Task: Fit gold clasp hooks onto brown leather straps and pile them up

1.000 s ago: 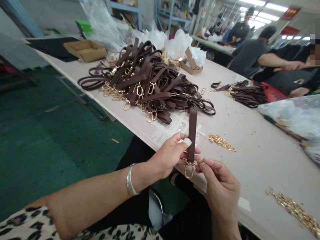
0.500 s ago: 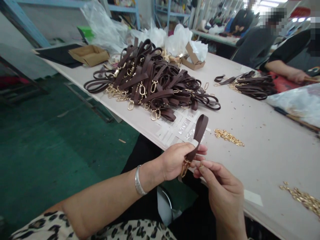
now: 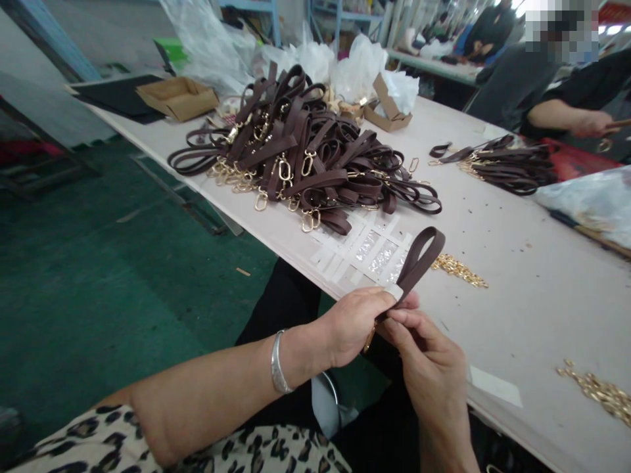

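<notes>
At the left of your table, a shallow, open-topped cardboard tray shows its plain brown inside, next to a flat black sheet. Then come crumpled clear plastic and a tangled heap of smooth, dark brown, gold-ringed straps. Nearer you, your left hand has its fingers closed on one looped strap at the table's near edge, its gold clasp hanging below. Farther back stands a small cardboard box, flap raised; you cannot tell whether the white plastic lies in it or behind. Your right hand has its fingers pinched narrow at the strap's lower end; whether they grip anything, you cannot tell. Beyond lie shiny gold links, a flatter strap bundle, cloudy plastic sheeting and a second gold pile
</notes>
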A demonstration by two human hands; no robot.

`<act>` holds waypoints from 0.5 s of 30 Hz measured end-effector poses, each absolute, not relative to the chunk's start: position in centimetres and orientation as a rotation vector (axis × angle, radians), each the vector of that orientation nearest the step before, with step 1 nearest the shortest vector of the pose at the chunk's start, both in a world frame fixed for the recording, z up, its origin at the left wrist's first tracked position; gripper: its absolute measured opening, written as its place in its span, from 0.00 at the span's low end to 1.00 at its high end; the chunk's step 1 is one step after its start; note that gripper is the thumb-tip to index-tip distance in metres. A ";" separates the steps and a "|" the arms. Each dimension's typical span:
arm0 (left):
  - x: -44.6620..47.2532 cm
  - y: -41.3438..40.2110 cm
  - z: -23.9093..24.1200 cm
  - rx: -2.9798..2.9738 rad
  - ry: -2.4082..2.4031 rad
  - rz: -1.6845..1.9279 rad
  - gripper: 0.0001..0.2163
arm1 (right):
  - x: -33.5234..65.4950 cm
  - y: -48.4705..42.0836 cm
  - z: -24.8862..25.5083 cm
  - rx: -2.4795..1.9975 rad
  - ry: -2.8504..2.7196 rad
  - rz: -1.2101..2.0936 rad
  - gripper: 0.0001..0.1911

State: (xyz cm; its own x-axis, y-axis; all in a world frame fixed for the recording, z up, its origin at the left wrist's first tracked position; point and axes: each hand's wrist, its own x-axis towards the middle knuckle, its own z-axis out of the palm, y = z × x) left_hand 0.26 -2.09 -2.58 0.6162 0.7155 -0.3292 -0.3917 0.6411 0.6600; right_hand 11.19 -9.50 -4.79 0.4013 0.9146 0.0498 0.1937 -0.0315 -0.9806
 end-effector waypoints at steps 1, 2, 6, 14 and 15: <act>0.3 -2.3 -2.6 0.603 0.630 0.694 0.10 | 11.1 -9.6 -4.9 -1.523 -0.994 0.797 0.11; 0.2 -2.5 -2.6 0.628 0.636 0.701 0.11 | 11.1 -9.6 -5.1 -1.529 -0.950 0.808 0.12; 0.0 -3.0 -2.8 0.736 0.620 0.677 0.11 | 11.1 -9.6 -5.5 -1.495 -0.824 0.821 0.14; -0.3 -3.2 -1.1 1.035 0.596 0.644 0.14 | 10.9 -9.7 -4.6 -1.400 -0.838 0.682 0.18; -0.3 -3.2 -1.0 1.025 0.605 0.631 0.17 | 11.1 -9.8 -4.4 -1.361 -0.845 0.723 0.21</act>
State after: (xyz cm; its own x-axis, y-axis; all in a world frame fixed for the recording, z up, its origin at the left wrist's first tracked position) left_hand -0.35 -3.19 -0.98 0.6726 0.7224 -0.1603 -0.1909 0.3787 0.9056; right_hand 11.06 -9.79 -4.38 0.5256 0.8454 0.0948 0.0370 0.0886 -0.9954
